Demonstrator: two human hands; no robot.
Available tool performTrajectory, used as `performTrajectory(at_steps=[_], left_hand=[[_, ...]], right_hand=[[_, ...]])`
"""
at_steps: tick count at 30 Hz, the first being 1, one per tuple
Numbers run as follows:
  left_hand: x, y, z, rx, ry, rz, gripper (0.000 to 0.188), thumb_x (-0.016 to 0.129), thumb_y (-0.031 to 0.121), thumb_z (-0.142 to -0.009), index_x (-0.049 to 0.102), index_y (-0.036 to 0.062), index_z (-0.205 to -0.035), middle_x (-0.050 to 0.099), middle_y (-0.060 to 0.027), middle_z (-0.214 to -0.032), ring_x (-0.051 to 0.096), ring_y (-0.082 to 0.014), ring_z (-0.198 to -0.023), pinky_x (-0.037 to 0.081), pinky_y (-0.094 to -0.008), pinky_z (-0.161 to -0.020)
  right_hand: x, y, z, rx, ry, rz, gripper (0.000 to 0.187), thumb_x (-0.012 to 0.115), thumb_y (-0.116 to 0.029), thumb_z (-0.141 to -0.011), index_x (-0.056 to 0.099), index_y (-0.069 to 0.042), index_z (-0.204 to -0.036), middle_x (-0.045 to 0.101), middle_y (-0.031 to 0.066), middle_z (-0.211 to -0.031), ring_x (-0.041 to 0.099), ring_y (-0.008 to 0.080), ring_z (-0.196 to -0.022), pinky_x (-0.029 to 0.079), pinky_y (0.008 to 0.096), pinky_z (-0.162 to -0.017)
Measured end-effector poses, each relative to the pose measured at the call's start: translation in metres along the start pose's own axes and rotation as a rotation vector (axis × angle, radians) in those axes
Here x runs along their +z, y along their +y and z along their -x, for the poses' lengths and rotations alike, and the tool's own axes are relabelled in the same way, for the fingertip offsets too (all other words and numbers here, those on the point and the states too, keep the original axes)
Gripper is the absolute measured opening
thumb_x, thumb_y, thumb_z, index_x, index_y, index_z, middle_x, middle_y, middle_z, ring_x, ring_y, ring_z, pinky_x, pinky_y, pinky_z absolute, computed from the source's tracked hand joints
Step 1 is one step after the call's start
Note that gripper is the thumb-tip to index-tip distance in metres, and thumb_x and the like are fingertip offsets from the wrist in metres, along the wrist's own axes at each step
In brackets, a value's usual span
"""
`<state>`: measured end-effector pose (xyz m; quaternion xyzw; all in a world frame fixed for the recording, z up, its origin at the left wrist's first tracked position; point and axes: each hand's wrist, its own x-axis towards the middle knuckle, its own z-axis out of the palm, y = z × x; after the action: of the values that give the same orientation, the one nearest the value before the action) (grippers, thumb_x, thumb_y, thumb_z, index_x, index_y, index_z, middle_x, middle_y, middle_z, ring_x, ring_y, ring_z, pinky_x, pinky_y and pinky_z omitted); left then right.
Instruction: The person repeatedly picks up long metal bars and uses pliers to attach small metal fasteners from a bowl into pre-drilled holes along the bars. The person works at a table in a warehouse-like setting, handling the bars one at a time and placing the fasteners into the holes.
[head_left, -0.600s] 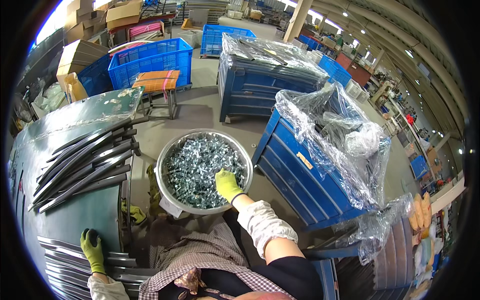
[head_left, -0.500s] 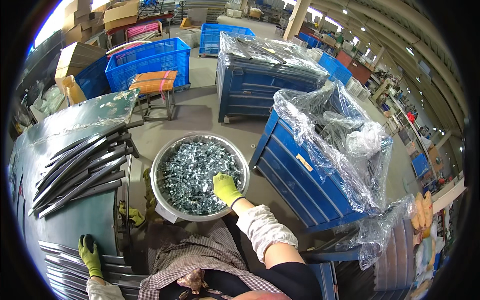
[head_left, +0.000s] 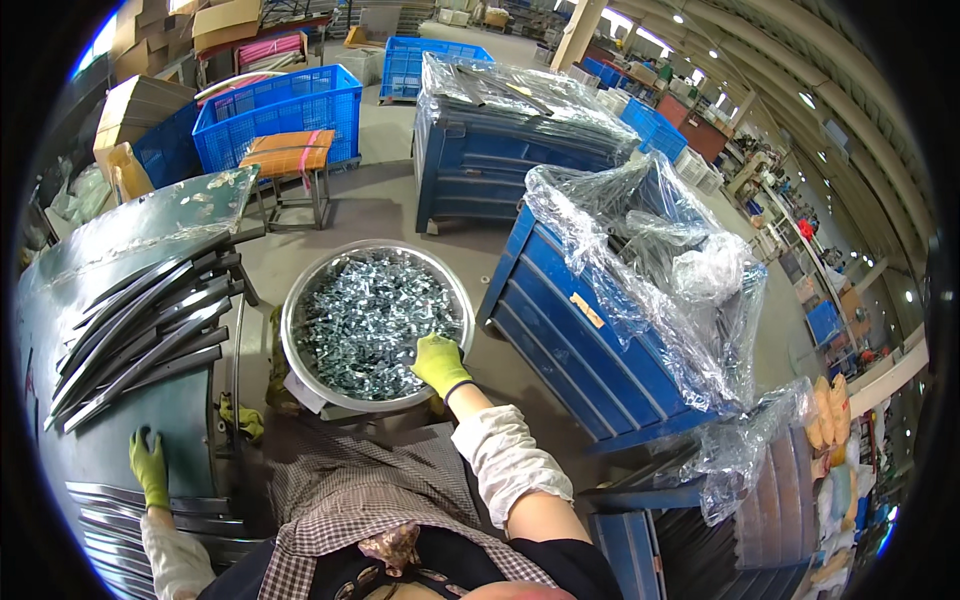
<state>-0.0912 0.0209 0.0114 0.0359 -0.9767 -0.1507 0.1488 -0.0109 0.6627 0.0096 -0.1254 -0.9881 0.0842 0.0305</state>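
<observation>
My right hand [head_left: 440,364], in a yellow-green glove, is at the near right side of a large round metal basin [head_left: 293,352]. Its fingers are closed and bent down at a heap of small shiny metal clips [head_left: 375,310]; whatever they grip is hidden. On the green tabletop to the left, my left hand [head_left: 149,468], gloved alike, has its fingers apart and holds nothing. It lies just beyond a row of dark metal strips [head_left: 150,505]. Farther up that table is a loose pile of dark, curved strips [head_left: 150,330].
Right of the basin stands a blue metal bin [head_left: 570,330] draped in clear plastic film [head_left: 690,270]. Another blue bin [head_left: 520,180] is behind. An orange-topped stool [head_left: 288,153] and a blue plastic crate [head_left: 280,120] stand beyond the table [head_left: 150,235].
My left hand has shifted forward on the tabletop, away from the near strips. My right hand has moved slightly toward the basin's near right rim. The whole view has shifted a little.
</observation>
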Motion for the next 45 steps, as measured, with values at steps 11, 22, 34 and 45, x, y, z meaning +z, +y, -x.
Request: performTrajectory(at_steps=[11, 22, 34, 45], left_hand=[[0.07, 0.047, -0.178, 0.106, 0.149, -0.408, 0.065, 0.053, 0.044, -0.095, 0.035, 0.0215, -0.154, 0.037, -0.0082, -0.158, 0.038, -0.0302, -0.142, 0.022, -0.0499, -0.118], [0.026, 0.062, -0.062, 0.324, 0.164, -0.117, 0.075, 0.061, 0.046, -0.091, 0.035, 0.0118, -0.153, 0.031, -0.0177, -0.158, 0.024, -0.0368, -0.148, 0.013, -0.0534, -0.121], [-0.008, 0.091, 0.003, 0.744, -0.266, 0.176, 0.066, 0.077, 0.012, -0.063, 0.062, 0.0091, -0.128, 0.058, -0.0155, -0.127, 0.051, -0.036, -0.122, 0.039, -0.0484, -0.108], [-0.021, 0.111, 0.013, 0.654, -0.111, -0.065, 0.057, 0.079, 0.015, -0.061, 0.068, 0.0143, -0.117, 0.056, -0.0088, -0.107, 0.054, -0.0316, -0.101, 0.045, -0.0437, -0.089]], right_hand=[[0.013, -0.019, -0.026, 0.132, -0.03, -0.005, 0.029, 0.069, -0.019, -0.072, 0.072, -0.002, -0.095, 0.071, 0.0223, -0.097, 0.069, 0.0377, -0.094, 0.054, 0.0466, -0.085], [-0.007, 0.021, -0.064, 0.132, -0.139, -0.725, 0.021, 0.074, -0.016, -0.084, 0.073, -0.002, -0.1, 0.071, 0.0028, -0.083, 0.063, 0.011, -0.062, 0.05, 0.026, -0.057], [-0.035, -0.083, -0.015, 0.115, -0.083, -1.254, 0.029, 0.068, -0.012, -0.086, 0.07, -0.003, -0.113, 0.068, -0.0023, -0.081, 0.047, 0.0017, -0.056, 0.034, 0.0164, -0.05], [-0.034, -0.12, 0.065, -0.139, -0.147, -1.438, 0.031, 0.061, -0.016, -0.094, 0.067, 0.001, -0.119, 0.066, -0.0028, -0.081, 0.041, -0.0006, -0.057, 0.032, 0.0145, -0.052]])
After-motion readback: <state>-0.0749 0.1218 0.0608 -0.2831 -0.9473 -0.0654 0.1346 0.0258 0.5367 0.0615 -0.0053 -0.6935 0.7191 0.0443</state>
